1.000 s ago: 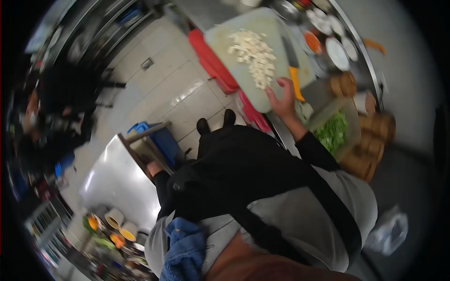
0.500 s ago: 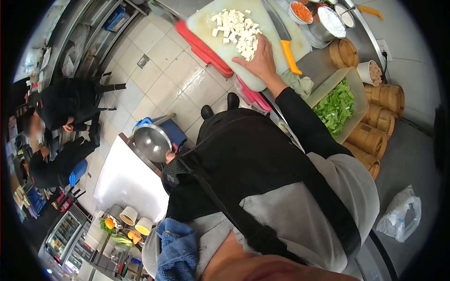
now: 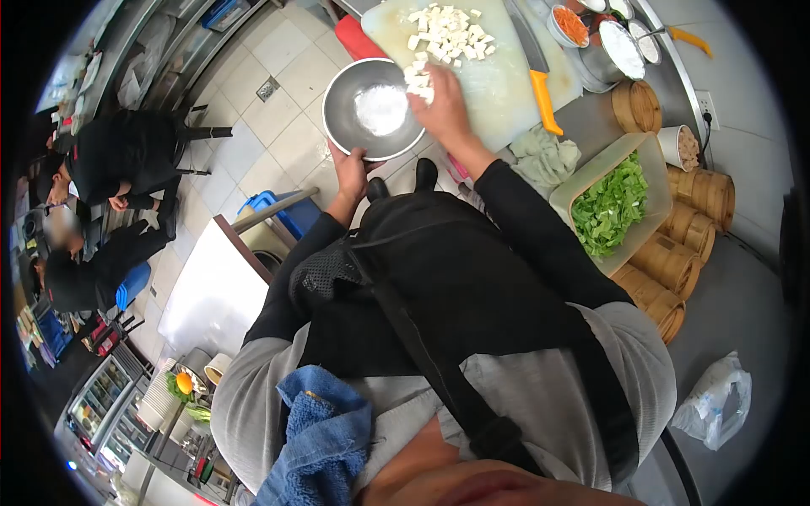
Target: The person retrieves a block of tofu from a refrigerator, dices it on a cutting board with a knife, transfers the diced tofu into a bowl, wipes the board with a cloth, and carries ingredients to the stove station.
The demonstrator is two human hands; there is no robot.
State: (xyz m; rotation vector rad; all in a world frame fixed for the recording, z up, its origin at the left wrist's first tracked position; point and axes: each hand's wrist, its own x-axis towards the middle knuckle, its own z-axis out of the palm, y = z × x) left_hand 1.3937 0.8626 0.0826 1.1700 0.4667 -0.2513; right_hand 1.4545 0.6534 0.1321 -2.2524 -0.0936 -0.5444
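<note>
The left hand has raised the metal bowl, fingers beneath.

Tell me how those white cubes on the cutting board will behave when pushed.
The white cubes will probably slide rather than roll, given their flat faces. Lying loose, some may scatter around the right hand. Clean-cut edges suggest they should keep shape.

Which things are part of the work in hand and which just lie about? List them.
Part of the work:
- metal bowl, in the left hand
- white cubes, at the right hand's fingers
- cutting board
- knife, probably; unheld

Lying about:
- green cloth
- leafy greens
- plastic bag
</note>
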